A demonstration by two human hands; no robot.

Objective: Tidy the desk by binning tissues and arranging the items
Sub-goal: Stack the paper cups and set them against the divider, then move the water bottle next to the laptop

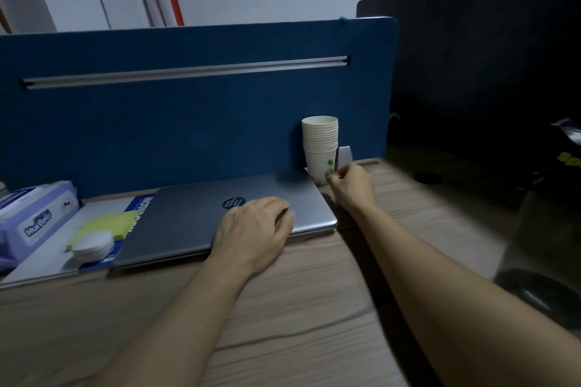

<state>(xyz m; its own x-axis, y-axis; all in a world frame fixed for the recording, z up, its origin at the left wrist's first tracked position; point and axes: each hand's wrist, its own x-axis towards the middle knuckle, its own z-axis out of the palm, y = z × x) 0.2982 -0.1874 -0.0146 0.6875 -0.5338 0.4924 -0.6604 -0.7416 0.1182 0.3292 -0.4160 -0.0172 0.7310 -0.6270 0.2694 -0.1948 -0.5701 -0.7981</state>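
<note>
A closed grey laptop (195,217) lies on the wooden desk (283,308) against the blue partition. My left hand (256,231) rests on its lid near the right front corner, fingers bent over the surface. A stack of white paper cups (320,144) stands upright at the laptop's far right corner. My right hand (352,185) is beside the base of the stack, fingertips curled and touching or nearly touching the bottom cup. Whether it grips the cup is unclear.
At the left lie a purple wet-wipe pack (34,220), a yellow sticky-note pad (107,225), a round white object (92,245) and a blue notebook (138,207) partly under the laptop. The blue partition (188,122) bounds the back. A dark panel (487,72) and dark objects fill the right.
</note>
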